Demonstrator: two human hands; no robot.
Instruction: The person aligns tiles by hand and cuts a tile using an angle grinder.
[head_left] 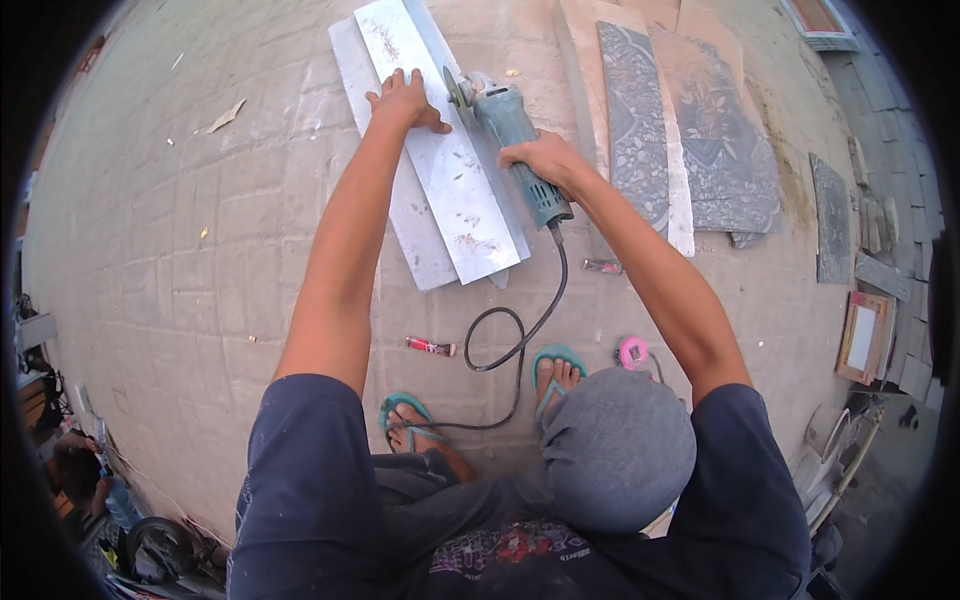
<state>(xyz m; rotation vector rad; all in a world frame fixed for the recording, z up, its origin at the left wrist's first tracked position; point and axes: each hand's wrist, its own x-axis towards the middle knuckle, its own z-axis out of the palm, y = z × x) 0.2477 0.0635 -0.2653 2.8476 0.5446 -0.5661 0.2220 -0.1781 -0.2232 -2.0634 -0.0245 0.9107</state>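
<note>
My left hand [403, 103] presses down on a long white tile strip [455, 190], its fingers spread. Beneath that strip lie wider grey slabs [412, 230], their edges showing on both sides. In my right hand [545, 160] is a teal angle grinder [508, 120], gripped around its body. The grinder's disc [456, 88] stands upright at the right edge of the white strip, close to my left fingers; I cannot tell whether it touches. A black power cord [562, 270] runs from the grinder's rear, loops on the ground and passes by my feet.
Patterned dark tile pieces [635, 130] lie on cardboard to the right. A pink tape measure [632, 352] and a red marker-like tube [430, 346] rest near my sandals [558, 362]. A wooden frame [866, 336] stands farther right. At lower left is a motorcycle wheel [160, 548].
</note>
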